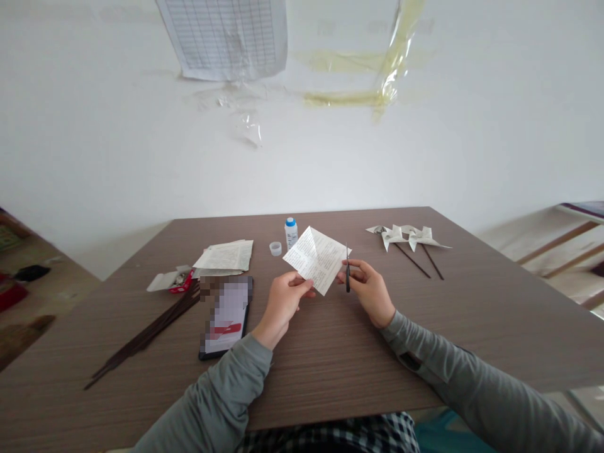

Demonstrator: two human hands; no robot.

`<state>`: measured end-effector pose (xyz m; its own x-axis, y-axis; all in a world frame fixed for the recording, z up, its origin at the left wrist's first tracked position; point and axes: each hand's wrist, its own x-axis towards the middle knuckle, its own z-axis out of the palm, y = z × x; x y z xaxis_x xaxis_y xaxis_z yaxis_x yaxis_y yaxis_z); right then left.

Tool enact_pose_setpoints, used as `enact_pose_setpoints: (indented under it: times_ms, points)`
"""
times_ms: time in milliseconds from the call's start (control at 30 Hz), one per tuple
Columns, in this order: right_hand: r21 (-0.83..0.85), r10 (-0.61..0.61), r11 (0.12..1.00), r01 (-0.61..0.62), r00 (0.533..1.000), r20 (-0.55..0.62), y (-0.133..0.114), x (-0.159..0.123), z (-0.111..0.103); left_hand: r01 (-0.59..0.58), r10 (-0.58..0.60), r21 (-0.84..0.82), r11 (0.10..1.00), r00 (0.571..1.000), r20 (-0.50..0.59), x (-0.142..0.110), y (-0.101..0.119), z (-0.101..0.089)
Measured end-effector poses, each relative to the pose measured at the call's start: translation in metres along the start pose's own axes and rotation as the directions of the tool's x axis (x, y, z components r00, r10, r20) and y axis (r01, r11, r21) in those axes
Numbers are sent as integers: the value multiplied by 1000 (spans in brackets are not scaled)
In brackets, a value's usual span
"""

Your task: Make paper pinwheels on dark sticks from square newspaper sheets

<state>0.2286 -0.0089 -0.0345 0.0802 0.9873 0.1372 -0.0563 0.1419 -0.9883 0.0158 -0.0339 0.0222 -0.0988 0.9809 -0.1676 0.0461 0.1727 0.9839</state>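
Note:
A square sheet of printed paper (317,257) with crease lines is pinched at its lower left edge by my left hand (286,301), thumb on top. My right hand (370,289) grips a pair of dark scissors (348,270), blades pointing up beside the sheet's right corner. From this angle I cannot tell whether the blades touch the paper. Behind the sheet stands a white bottle with a blue cap (291,233), partly covered by it. A small clear plastic cap (275,248) lies left of the bottle.
Two paper pinwheels (408,236) on dark sticks lie at the right. To the left are stacked printed papers (225,257), an open red box (180,280) of small items, several dark sticks (146,330) and a phone (226,318). A wall rises behind the table (330,371).

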Motion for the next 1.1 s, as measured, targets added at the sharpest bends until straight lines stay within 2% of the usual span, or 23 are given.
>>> enact_pose_setpoints:
  times_ms: [333, 500, 733, 900, 1100]
  points:
    - [-55, 3, 998, 1, 997, 77, 1, -2, -4, -96, 95, -22, 995, 994, -60, 6, 5, -9]
    - [-103, 63, 994, -47, 985, 159, 4, -3, -5, -103, 97, -66, 993, 991, -90, 9, 5, -10]
    - [-228, 102, 973, -26, 940, 327, 4, -12, -5, -92, 77, -120, 988, 990, -122, 12, 6, -10]
    - [-230, 141, 972, -44, 895, 424, 1, -20, -1, -118, 97, -156, 981, 986, -139, 14, 4, -12]
    - [-192, 168, 978, -78, 841, 514, -6, -27, 2, -150, 132, -187, 971, 985, -109, 14, 4, -14]
